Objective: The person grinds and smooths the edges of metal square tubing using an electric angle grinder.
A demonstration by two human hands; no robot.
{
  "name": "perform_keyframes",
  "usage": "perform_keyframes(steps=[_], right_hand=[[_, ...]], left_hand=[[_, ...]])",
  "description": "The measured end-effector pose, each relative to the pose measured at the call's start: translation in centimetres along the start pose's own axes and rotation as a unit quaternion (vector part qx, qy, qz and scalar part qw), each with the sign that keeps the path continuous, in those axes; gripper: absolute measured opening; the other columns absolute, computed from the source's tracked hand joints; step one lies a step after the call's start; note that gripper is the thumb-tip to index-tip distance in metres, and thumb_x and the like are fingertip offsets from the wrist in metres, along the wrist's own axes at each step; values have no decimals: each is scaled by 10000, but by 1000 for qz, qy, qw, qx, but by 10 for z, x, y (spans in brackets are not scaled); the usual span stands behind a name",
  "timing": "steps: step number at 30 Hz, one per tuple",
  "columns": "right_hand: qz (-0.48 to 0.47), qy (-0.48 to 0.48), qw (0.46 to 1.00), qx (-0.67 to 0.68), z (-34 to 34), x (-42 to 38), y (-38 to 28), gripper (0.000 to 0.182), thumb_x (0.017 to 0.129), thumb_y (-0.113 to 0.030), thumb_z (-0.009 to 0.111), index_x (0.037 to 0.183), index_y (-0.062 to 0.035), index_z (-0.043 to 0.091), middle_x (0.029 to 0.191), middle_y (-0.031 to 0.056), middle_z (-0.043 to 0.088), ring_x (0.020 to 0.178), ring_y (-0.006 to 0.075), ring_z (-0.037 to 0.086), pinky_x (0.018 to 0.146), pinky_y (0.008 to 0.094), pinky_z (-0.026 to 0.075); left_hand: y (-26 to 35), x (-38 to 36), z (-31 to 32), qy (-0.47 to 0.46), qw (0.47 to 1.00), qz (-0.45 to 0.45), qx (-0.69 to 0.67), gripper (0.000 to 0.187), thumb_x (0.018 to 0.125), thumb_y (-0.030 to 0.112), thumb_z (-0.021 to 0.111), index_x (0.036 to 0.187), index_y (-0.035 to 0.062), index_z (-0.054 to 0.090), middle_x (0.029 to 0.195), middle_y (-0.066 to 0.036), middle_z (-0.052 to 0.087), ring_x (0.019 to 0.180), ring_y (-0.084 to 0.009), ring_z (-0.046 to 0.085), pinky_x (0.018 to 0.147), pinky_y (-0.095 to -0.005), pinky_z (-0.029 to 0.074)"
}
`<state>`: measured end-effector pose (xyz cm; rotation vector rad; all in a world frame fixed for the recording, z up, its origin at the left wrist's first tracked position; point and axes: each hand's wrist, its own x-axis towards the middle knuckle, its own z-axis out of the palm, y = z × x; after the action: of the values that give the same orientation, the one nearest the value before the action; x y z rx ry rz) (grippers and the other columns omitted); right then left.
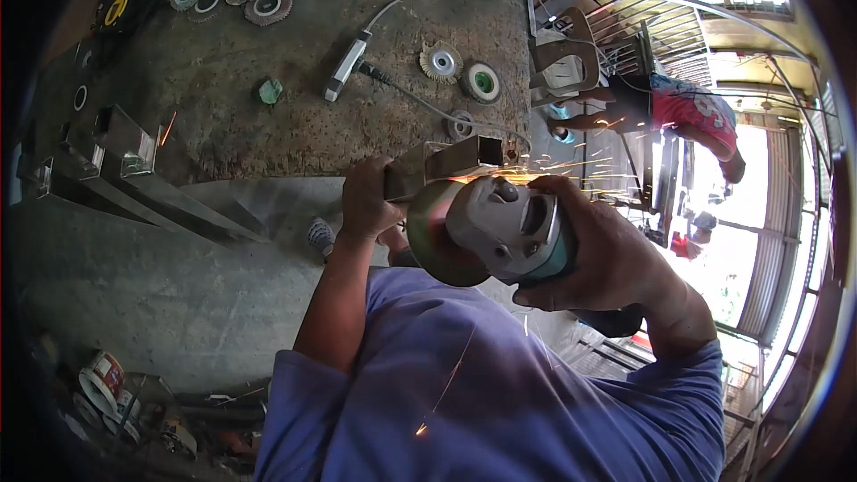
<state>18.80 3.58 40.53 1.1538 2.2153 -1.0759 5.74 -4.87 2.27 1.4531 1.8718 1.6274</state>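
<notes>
My right hand [611, 254] is wrapped round the body of an angle grinder [509, 228] in front of my chest. Its large disc [433, 245] meets a square metal tube [464, 157] at the bench edge, and orange sparks [571, 174] spray to the right from the contact. On the other side of the disc, my left hand [364, 201] grips the tube's near left part, fingers closed over it. The disc and grinder hide some of the tube's lower side.
The worn workbench [295, 129] carries a power strip [348, 67] with a trailing cable, several abrasive discs [268, 4] and a green scrap [270, 91]. Square tubes [125, 147] lean at left. A person [696, 116] is beyond the bench; buckets [103, 379] lie lower left.
</notes>
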Motion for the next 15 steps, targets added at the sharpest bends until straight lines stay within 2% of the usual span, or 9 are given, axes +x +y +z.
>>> perform_keyframes(steps=[6,9,12,15], right_hand=[[-3,13,1000,-20,2,-4,2,1017,597,-245,960,1423,-31,406,1165,198,679,1080,321,690,942,411,524],[44,3,999,-7,-1,-7,0,1021,603,-240,953,1429,-25,392,1150,201,682,1082,333,688,948,416,520],[-26,14,999,-30,2,-5,1,949,674,-325,915,1406,-17,395,1106,232,697,1065,385,693,923,421,533],[8,-6,1000,-5,4,0,-4,1041,601,-259,958,1431,-24,375,1126,195,691,1074,364,693,937,429,526]], left_hand=[[9,5,-8,-8,1000,-8,4,871,487,346,973,1204,86,552,1014,-144,647,924,-381,640,825,-487,505],[20,13,-16,-28,999,1,16,858,488,366,974,1187,83,564,995,-139,650,908,-382,642,819,-482,508],[9,8,-7,10,1000,17,-2,854,484,369,976,1175,72,571,992,-141,649,912,-382,642,821,-480,511],[2,5,-4,10,999,30,14,861,484,370,978,1178,65,568,989,-141,647,909,-381,642,829,-486,510]])
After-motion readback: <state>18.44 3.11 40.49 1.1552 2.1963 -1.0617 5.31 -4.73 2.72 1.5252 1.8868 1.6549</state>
